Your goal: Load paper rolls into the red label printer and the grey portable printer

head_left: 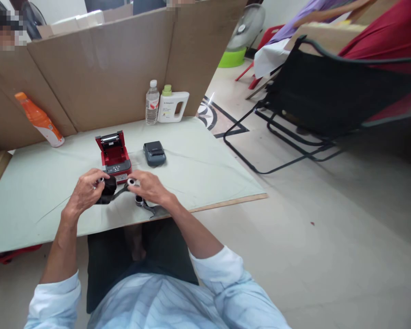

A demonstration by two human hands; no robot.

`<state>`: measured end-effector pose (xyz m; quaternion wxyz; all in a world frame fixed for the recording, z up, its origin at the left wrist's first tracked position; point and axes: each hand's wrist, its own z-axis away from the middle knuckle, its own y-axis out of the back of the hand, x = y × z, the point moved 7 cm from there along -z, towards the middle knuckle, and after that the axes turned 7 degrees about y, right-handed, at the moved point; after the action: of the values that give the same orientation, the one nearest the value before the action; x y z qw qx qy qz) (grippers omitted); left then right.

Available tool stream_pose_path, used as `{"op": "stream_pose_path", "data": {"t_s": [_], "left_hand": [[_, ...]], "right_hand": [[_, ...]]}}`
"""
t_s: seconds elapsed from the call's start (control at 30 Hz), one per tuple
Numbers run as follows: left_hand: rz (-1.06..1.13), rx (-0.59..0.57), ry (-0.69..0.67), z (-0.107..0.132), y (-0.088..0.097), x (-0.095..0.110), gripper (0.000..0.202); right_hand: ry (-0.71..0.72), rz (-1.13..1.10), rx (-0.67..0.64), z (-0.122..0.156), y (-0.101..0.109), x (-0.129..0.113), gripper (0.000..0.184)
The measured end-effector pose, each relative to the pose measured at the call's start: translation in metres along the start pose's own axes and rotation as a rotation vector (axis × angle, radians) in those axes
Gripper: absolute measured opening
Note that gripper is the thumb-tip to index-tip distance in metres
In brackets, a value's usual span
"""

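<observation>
My left hand is closed around a black bag-like object just above the table's near edge. My right hand pinches a small white roll between its fingertips, close to the black object. A second small roll lies on the table under my right hand, beside a dark strap. Right behind my hands stands a small red printer with its lid up. A dark grey printer lies shut to its right.
The pale green table is walled by cardboard panels at the back and left. A water bottle and a white jug stand at the back, an orange bottle leans left. A black folding chair stands right.
</observation>
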<state>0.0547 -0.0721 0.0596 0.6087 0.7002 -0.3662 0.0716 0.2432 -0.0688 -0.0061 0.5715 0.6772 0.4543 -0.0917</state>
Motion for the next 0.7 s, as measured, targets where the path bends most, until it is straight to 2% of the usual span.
{"op": "stream_pose_path", "data": {"t_s": [0.1,0.17,0.23,0.3,0.4,0.5,0.6,0.7], "left_hand": [[0.128,0.098,-0.031,-0.013,0.011,0.028,0.027],[0.274,0.135,-0.067,-0.022,0.004,0.049,0.027],[0.376,0.135,-0.103,-0.031,-0.017,0.068,0.026],[0.331,0.070,-0.134,-0.039,-0.049,0.082,0.025],[0.112,-0.061,-0.179,-0.039,-0.102,0.086,0.023],[-0.122,-0.152,-0.109,-0.028,-0.139,0.064,0.018],[-0.255,-0.118,-0.039,-0.010,-0.153,0.042,0.014],[-0.293,-0.036,-0.026,0.004,-0.159,0.036,0.017]], "right_hand": [[0.011,-0.103,0.326,0.011,0.059,0.012,0.023],[-0.023,-0.130,0.474,0.023,0.089,0.029,0.028],[-0.086,-0.131,0.572,0.038,0.106,0.048,0.031],[-0.152,-0.120,0.642,0.052,0.112,0.067,0.033],[-0.222,-0.115,0.685,0.070,0.103,0.088,0.033],[-0.247,-0.155,0.657,0.082,0.079,0.100,0.033],[-0.255,-0.201,0.612,0.087,0.049,0.104,0.033],[-0.244,-0.223,0.585,0.086,0.025,0.102,0.032]]}}
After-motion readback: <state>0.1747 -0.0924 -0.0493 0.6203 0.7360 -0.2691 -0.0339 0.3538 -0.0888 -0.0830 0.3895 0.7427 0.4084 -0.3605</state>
